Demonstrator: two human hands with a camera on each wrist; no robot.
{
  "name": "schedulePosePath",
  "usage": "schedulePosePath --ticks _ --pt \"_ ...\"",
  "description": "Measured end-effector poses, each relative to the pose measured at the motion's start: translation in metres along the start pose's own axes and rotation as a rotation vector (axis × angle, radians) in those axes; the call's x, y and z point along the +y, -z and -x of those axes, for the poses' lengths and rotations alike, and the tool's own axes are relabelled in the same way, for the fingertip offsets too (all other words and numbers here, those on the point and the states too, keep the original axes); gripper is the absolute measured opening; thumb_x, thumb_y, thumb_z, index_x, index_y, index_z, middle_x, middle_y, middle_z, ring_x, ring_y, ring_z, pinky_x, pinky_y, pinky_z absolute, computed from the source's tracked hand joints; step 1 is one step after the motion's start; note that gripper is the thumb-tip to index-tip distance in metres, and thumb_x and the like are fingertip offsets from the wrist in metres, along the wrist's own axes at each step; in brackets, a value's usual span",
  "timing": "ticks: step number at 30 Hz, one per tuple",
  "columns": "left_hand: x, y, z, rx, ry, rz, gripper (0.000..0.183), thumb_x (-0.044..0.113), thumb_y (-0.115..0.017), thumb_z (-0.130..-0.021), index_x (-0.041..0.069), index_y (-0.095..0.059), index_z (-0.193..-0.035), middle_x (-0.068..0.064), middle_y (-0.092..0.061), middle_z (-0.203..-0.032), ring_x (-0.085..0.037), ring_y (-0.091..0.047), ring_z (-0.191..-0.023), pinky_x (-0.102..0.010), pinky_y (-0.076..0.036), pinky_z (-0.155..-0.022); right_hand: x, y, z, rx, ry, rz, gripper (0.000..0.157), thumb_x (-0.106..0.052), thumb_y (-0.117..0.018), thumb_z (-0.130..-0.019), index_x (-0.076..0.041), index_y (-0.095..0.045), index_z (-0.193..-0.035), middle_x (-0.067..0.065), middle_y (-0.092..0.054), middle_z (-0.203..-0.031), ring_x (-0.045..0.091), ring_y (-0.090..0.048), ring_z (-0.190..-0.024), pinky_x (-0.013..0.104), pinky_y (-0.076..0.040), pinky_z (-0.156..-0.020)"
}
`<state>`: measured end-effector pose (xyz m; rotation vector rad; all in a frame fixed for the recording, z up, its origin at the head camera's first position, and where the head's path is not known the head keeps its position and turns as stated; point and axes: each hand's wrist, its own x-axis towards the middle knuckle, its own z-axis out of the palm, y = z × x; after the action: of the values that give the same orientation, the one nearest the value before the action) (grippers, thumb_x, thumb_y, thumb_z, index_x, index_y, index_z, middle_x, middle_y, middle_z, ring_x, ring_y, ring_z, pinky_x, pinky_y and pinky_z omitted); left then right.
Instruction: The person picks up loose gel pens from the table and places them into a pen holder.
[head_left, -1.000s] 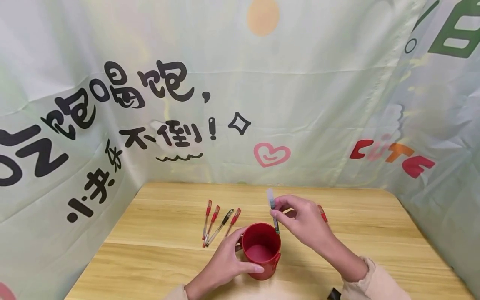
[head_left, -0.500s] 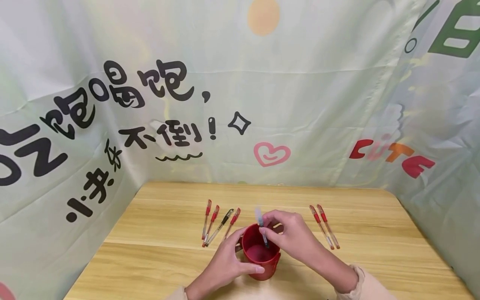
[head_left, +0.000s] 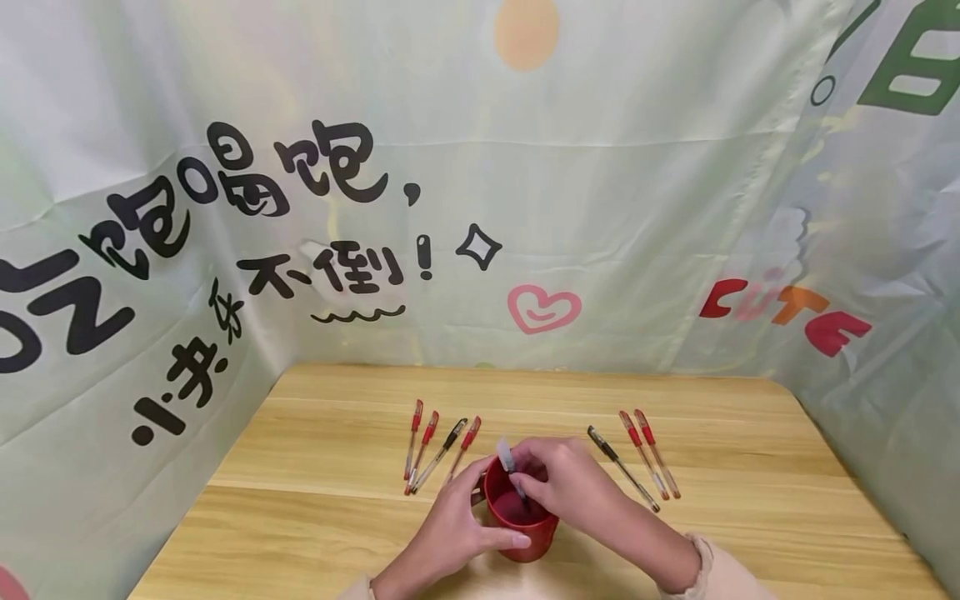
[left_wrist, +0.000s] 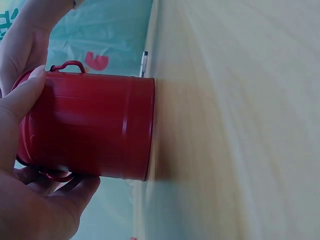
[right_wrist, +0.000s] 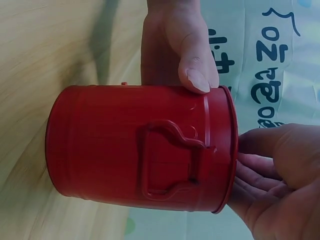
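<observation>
A red cup (head_left: 534, 542) with a small handle on each side stands upright on the wooden table. My left hand (head_left: 453, 521) grips it near the rim, thumb across the front and fingers round the far side. In the left wrist view the cup (left_wrist: 90, 125) lies sideways, its base at the tabletop. My right hand (head_left: 573, 479) is over the cup's right rim and pinches a pen (head_left: 506, 454) with a clear, whitish cap. The pen's lower part slants down into the cup. In the right wrist view the right hand (right_wrist: 280, 175) is at the cup's mouth, and the pen is hidden.
Left of the cup lie several pens, red-capped ones and a black-capped pen (head_left: 450, 435). To the right lie another black-capped pen (head_left: 622, 467) and two red-capped pens (head_left: 647, 429). A printed cloth (head_left: 630, 208) hangs behind and beside the table (head_left: 300, 533).
My right hand has moved left and down, bringing the pen from beside the rim into the cup. The pens on the right have come into view. My left hand keeps its grip.
</observation>
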<state>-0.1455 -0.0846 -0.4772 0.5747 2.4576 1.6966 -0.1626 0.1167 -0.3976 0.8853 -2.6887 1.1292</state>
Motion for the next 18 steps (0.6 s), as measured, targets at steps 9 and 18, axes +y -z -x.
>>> schedulePosePath --ticks 9,18 --pt "0.001 0.0 0.001 0.002 0.011 -0.016 0.09 0.053 -0.091 -0.074 0.034 -0.047 -0.151 0.009 -0.058 -0.146 -0.013 -0.059 -0.131 -0.028 -0.056 -0.104 -0.002 -0.008 -0.003 -0.068 -0.009 0.089 0.011 -0.002 -0.08 -0.087 -0.005 -0.075 -0.096 0.006 -0.079 -0.085 0.012 -0.076 -0.077 0.015 -0.058 -0.065" --pt "0.0 0.001 0.0 -0.008 -0.001 -0.022 0.083 0.052 -0.09 -0.076 0.034 -0.05 -0.146 0.009 -0.061 -0.139 -0.011 -0.06 -0.126 -0.027 -0.057 -0.101 -0.006 -0.011 -0.005 -0.107 -0.013 0.132 0.012 -0.001 -0.081 -0.085 -0.006 -0.074 -0.094 0.005 -0.078 -0.084 0.013 -0.075 -0.077 0.017 -0.058 -0.066"
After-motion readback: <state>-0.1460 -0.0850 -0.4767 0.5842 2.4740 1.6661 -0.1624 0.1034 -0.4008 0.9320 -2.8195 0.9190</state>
